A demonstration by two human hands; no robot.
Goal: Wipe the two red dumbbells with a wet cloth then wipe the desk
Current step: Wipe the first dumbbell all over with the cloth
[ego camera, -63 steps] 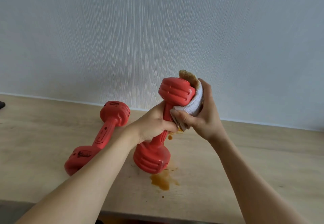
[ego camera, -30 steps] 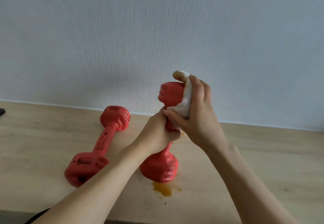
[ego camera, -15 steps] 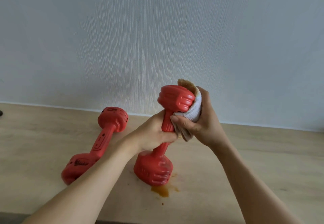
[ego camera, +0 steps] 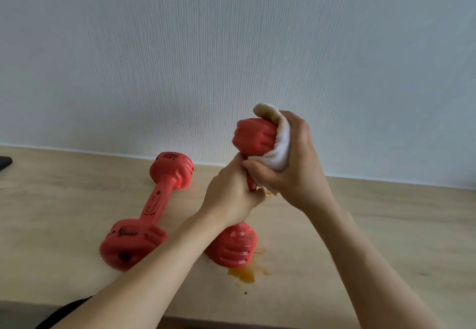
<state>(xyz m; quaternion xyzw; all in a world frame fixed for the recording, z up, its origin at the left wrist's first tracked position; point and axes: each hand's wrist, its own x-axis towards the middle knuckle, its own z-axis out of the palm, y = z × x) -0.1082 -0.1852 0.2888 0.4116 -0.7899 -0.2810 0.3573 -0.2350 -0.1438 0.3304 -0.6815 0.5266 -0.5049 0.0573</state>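
Observation:
One red dumbbell stands tilted on its lower head on the wooden desk. My left hand grips its handle. My right hand holds a white cloth with a brown-stained edge, wrapped against the right side of the upper head. The second red dumbbell lies flat on the desk to the left, untouched. An orange-brown spill sits on the desk just in front of the standing dumbbell's base.
A pale textured wall runs along the desk's far edge. A dark object shows at the far left edge of the desk. The desk's front edge is near the bottom of the view.
My right hand has turned the cloth round the upper head, back and forth over it. The held dumbbell has tilted slightly and its base has shifted a little on the desk.

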